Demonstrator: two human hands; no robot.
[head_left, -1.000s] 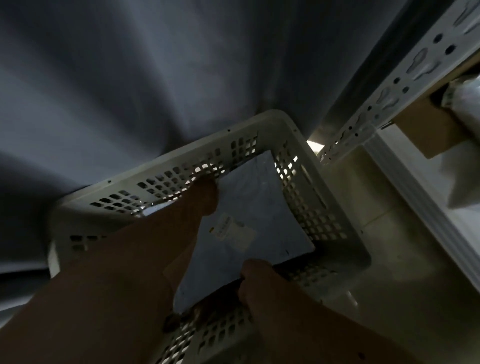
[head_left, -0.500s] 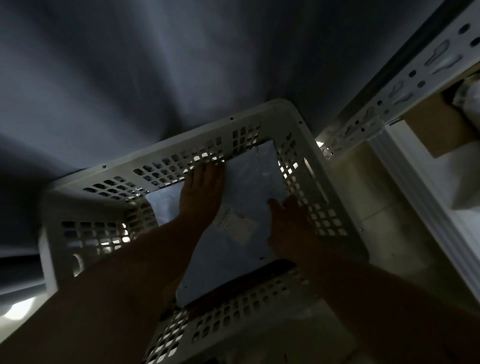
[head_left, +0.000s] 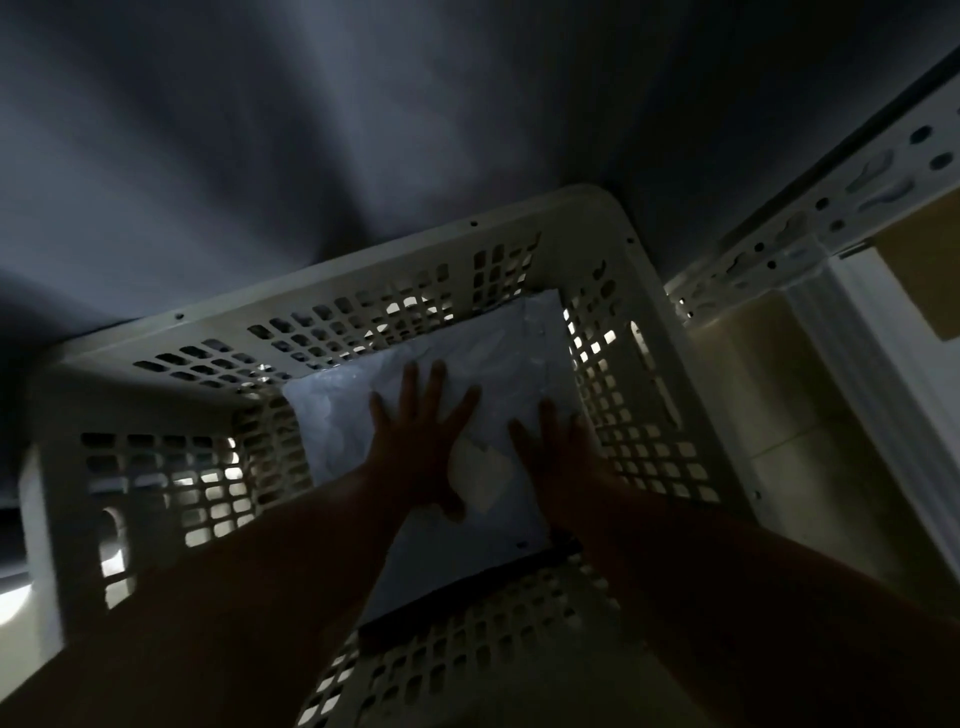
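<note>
Both hands lie flat inside the basket (head_left: 395, 265), a white plastic crate with perforated walls that encloses them on all four sides. The left hand (head_left: 421, 441) rests palm down on the package (head_left: 519, 358), with its fingers straight and spread and nothing gripped. The right hand (head_left: 561, 457) rests palm down on the same package just beside the left hand, its fingers also extended. The two hands do not touch each other. A pale label (head_left: 483, 478) on the package shows in the gap between them. The package is a flat, light grey mailer bag with a wrinkled surface. It lies on the basket floor and extends beyond the fingertips to the far wall and the far right corner. On the near side of the wrists a dark strip (head_left: 467, 597) shows at the package's edge; its nature cannot be determined. To the right of the right hand, outside the basket, stands a slotted metal shelf post (head_left: 831, 208). Beyond the fingertips, past the far rim, hangs dark fabric (head_left: 311, 130).
</note>
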